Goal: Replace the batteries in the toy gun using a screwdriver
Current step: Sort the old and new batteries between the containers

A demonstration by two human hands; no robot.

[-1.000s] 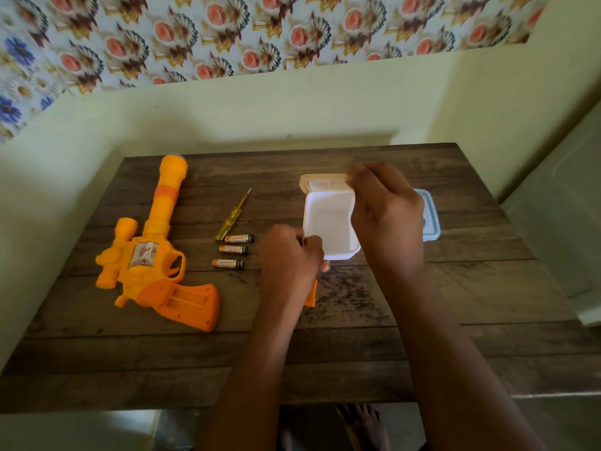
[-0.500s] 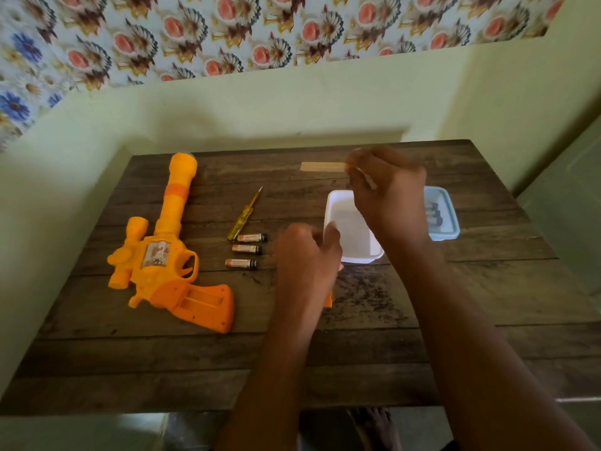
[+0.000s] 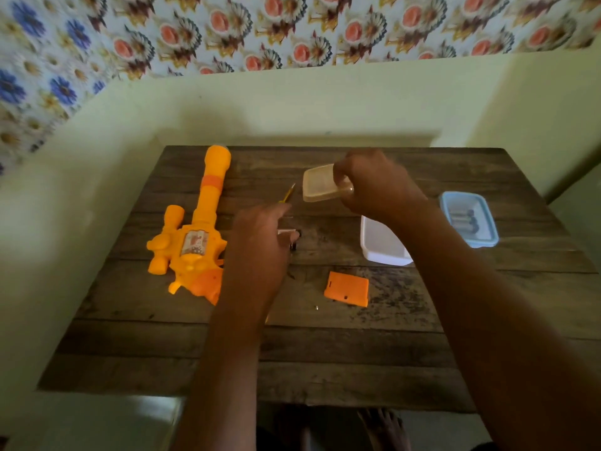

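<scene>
The orange toy gun (image 3: 195, 229) lies on the left of the wooden table (image 3: 325, 359), barrel pointing away from me. Its orange battery cover (image 3: 348, 288) lies loose in the middle, with a small screw (image 3: 317, 308) just in front of it. My left hand (image 3: 260, 242) is down over the old batteries beside the gun, and its fingertips pinch one battery (image 3: 287, 231); the others are hidden under it. Only the tip of the yellow screwdriver (image 3: 288, 193) shows beyond that hand. My right hand (image 3: 374, 183) grips a translucent lid (image 3: 320, 187) above the table.
An open white container (image 3: 380, 245) stands right of centre, partly behind my right forearm. Further right is a blue-rimmed box (image 3: 468, 219) holding several batteries. Pale walls close in behind and to the left of the table. My feet show below its front edge.
My left hand has let go of the white container and moved left onto the old batteries, uncovering the orange cover. My right hand has lifted the lid clear of the container.
</scene>
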